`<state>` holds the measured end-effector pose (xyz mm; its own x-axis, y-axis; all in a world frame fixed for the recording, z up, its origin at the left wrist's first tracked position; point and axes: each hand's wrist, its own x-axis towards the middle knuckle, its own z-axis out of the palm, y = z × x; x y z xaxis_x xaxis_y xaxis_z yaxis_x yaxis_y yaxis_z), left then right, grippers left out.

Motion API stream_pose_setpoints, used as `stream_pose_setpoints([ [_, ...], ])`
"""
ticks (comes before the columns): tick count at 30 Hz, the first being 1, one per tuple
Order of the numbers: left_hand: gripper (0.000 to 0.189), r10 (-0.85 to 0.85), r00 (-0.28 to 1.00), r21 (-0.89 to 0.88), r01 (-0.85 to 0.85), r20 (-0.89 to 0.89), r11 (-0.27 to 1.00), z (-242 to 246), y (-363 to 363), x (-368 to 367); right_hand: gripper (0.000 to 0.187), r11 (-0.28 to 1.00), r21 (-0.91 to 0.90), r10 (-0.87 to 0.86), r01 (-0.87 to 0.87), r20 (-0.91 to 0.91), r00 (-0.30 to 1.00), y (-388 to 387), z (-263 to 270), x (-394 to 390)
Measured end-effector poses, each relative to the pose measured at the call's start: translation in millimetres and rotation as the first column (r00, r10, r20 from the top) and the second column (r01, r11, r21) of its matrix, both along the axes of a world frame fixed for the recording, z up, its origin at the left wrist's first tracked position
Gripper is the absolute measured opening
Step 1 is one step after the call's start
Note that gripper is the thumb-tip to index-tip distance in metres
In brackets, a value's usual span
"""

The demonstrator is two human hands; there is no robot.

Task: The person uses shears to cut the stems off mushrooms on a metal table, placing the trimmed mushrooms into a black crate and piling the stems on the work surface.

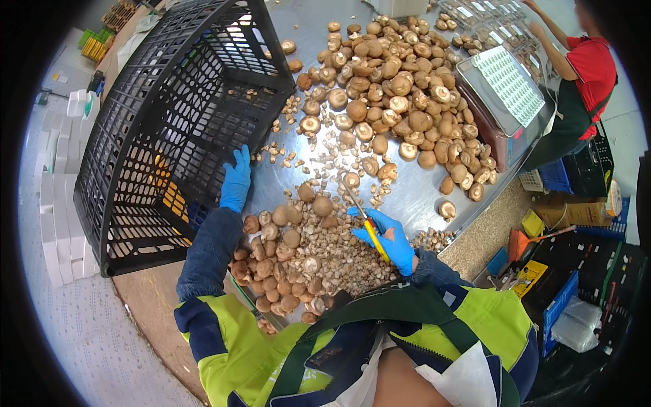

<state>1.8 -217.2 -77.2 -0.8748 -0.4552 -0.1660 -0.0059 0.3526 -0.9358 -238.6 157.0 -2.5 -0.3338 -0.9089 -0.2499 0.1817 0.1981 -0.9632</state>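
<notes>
My left hand (236,179), in a blue glove, rests against the inside of a black plastic crate (203,96) tipped on its side at the table's left. In my right hand (390,239), also gloved in blue, is a small knife with a yellow and red handle (375,239), its thin blade pointing up and left. Below and between my hands lies a pile of cut mushroom stems (330,249), with whole brown mushrooms (272,269) along its left side. Beyond them a large heap of brown-capped mushrooms (396,86) covers the steel table (274,188). Loose stem pieces lie by the crate's edge.
A scale (529,135) with a sheet of labels (510,85) on it stands at the right. Behind are packed clear trays (483,15) and a person in a red shirt (592,66). White boxes (61,203) are stacked at the left; a blue crate (559,310) lies lower right.
</notes>
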Motion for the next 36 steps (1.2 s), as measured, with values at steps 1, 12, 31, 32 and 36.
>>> stream_pose_setpoints([
  [1,0.041,0.010,0.999,0.032,-0.009,-0.048,0.999,-8,-10,9,0.047,1.000,0.015,0.028,-0.028,-0.010,1.000,1,-3,0],
  [12,0.017,0.976,0.132,0.729,0.683,-0.171,0.036,50,68,-30,0.048,0.998,-0.058,0.021,-0.022,-0.024,0.999,2,2,6],
  [31,0.047,0.793,0.006,-0.113,0.990,0.610,0.080,95,286,-87,0.060,0.989,-0.087,0.003,-0.122,-0.804,0.594,9,4,11],
  [32,0.048,0.805,0.026,-0.162,0.983,0.593,0.088,92,285,-86,0.058,0.989,-0.092,0.003,-0.115,-0.768,0.641,6,2,10],
  [36,0.038,0.749,-0.042,-0.069,0.991,0.661,0.117,71,284,-73,0.051,0.991,-0.103,0.019,-0.087,-0.534,0.845,12,-29,12],
])
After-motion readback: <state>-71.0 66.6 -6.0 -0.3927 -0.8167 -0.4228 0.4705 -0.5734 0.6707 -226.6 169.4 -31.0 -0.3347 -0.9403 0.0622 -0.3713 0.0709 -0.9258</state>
